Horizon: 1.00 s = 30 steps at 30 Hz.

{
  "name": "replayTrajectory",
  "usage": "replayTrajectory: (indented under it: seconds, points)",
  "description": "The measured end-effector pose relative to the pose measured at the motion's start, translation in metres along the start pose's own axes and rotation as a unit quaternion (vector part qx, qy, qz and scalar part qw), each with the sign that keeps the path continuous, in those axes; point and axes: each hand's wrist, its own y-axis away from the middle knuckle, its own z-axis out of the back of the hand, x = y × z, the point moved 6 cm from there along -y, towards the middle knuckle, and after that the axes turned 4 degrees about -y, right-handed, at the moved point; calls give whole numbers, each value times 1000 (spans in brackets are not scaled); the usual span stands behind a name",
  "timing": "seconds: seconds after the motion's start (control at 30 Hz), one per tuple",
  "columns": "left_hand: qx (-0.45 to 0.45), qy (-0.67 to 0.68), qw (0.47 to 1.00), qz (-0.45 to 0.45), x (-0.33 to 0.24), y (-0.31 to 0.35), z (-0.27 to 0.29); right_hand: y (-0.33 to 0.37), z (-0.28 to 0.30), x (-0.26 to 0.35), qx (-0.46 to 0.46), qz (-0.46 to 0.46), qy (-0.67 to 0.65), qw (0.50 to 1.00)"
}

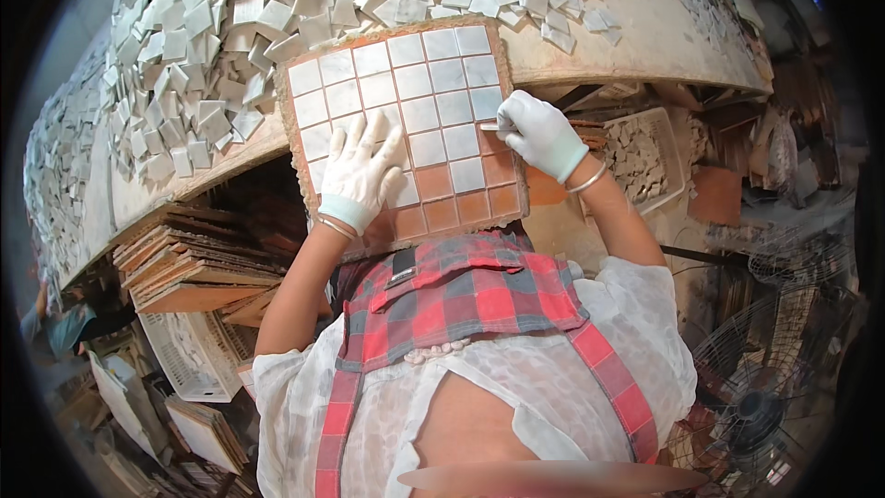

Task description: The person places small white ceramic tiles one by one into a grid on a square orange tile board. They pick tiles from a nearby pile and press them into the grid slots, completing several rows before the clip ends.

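Note:
A square grid board (441,214) with a rough rim leans across my lap against the table's edge. White marbled square tiles (419,113) sit in its upper cells, while bare orange cells show along the bottom and lower right. My left hand (358,166), in a white glove, lies spread over the tiles at the board's left side. At the right edge, my gloved right hand (539,132) pinches a small white tile (492,127), seen nearly edge-on, over a bare orange cell. The fingertips of the right hand partly hide that tile.
Loose white tiles (175,46) are heaped across the curved table (590,60) ahead. Stacked boards (198,258) lie below left, above a white plastic crate (189,360). A basket of tile pieces (678,161) stands at right. A fan (756,410) is at lower right.

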Motion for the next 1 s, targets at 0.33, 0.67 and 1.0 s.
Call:
replayTrajectory:
  seconds: [0.33, 0.67, 1.0]
  points:
    - [-34, 16, 999, 17, -7, 3, -3, -30, 21, 2, -147, 50, 113, 981]
    - [-30, 30, 999, 21, -6, 3, -2, -263, 17, -71, -98, -213, 332, 914]
    - [-49, 31, 998, 20, -5, 5, -7, -280, 44, -115, -187, -75, 236, 951]
